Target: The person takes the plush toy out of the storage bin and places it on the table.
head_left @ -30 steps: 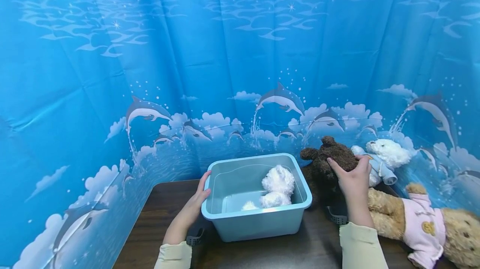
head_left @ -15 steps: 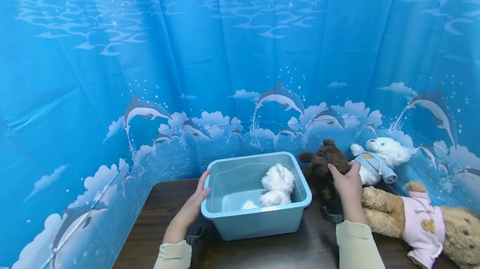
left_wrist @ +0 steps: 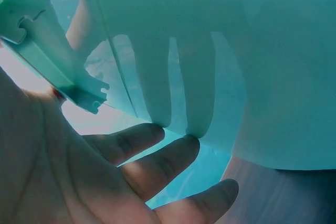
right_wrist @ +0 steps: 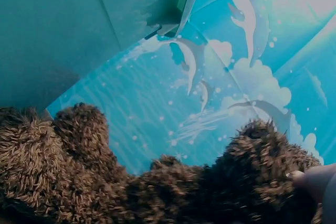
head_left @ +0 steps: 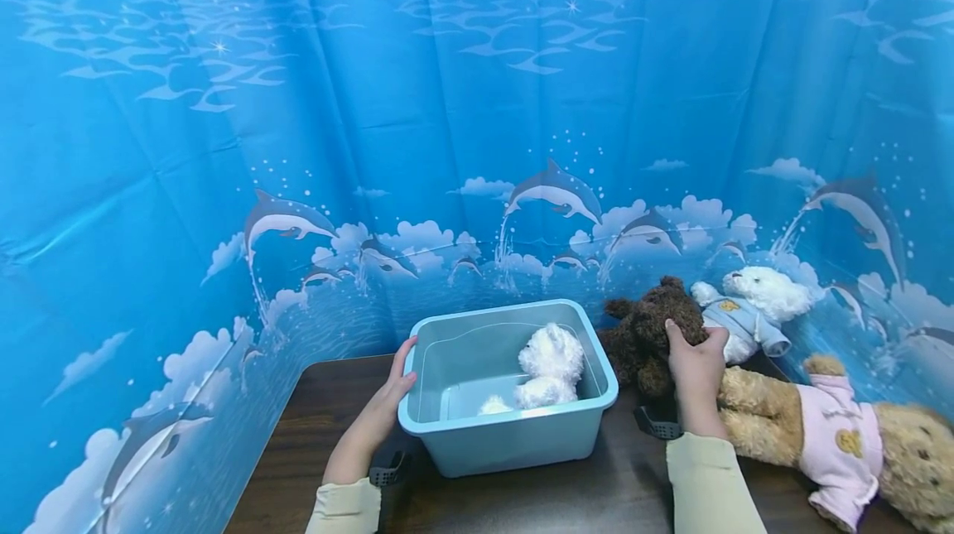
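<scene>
My right hand grips the head of a dark brown teddy bear, thumb on the near side. In the right wrist view the same curly brown fur fills the lower part, with a thumb tip at the right. A light blue-green plastic bin stands left of the bear. My left hand touches the bin's left side at the rim, and in the left wrist view its fingers stretch fairly straight toward the outer wall. Inside the bin a white plush toy sits at the right end.
Right of the brown bear lies a white teddy bear in a blue top. A tan teddy bear in a pink top lies nearer the front. Everything stands on a dark wooden table; a blue dolphin-print curtain hangs behind.
My right hand has drawn the brown bear's head slightly left, then back right and a little lower. My left hand stays at the bin's side, and the bin has barely shifted.
</scene>
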The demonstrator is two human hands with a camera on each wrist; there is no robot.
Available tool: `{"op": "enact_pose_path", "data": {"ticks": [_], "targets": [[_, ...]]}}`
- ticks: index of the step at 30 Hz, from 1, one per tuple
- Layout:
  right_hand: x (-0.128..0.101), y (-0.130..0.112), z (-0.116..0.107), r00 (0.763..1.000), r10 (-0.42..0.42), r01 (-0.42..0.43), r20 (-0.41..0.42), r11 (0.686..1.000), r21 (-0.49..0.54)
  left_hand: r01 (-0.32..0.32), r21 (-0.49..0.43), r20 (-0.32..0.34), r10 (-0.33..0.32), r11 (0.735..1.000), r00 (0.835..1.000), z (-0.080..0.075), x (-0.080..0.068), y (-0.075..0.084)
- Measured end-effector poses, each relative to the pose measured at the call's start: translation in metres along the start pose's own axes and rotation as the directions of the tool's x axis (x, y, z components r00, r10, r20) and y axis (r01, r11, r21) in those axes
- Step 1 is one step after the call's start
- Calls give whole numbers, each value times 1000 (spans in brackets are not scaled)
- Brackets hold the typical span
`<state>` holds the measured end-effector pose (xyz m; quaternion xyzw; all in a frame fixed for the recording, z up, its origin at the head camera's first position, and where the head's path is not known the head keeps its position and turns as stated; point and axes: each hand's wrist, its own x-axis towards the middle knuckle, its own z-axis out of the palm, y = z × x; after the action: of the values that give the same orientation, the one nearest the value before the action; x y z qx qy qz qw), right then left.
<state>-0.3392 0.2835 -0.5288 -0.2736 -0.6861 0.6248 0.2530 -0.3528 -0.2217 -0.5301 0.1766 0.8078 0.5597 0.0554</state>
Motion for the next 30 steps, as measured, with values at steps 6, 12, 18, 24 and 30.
{"op": "enact_pose_path", "data": {"ticks": [6,12,18,24,30], "targets": [[0,1,2,995,-46,47,-91,999,15,7,2,-1,-7,1000,1000,2,-1,1],[3,3,-1,999,-34,35,10,999,-38,11,-1,3,-11,1000,1000,1,-1,2],[12,1,-4,993,-65,71,95,996,-59,11,-19,8,-11,1000,1000,0,0,2],[10,-10,-6,989,-103,128,109,958,-257,18,-15,2,-18,1000,1000,0,-1,3],[5,-18,-5,969,-200,239,147,908,-343,21,-3,-3,-21,1000,1000,1,0,2]]}}
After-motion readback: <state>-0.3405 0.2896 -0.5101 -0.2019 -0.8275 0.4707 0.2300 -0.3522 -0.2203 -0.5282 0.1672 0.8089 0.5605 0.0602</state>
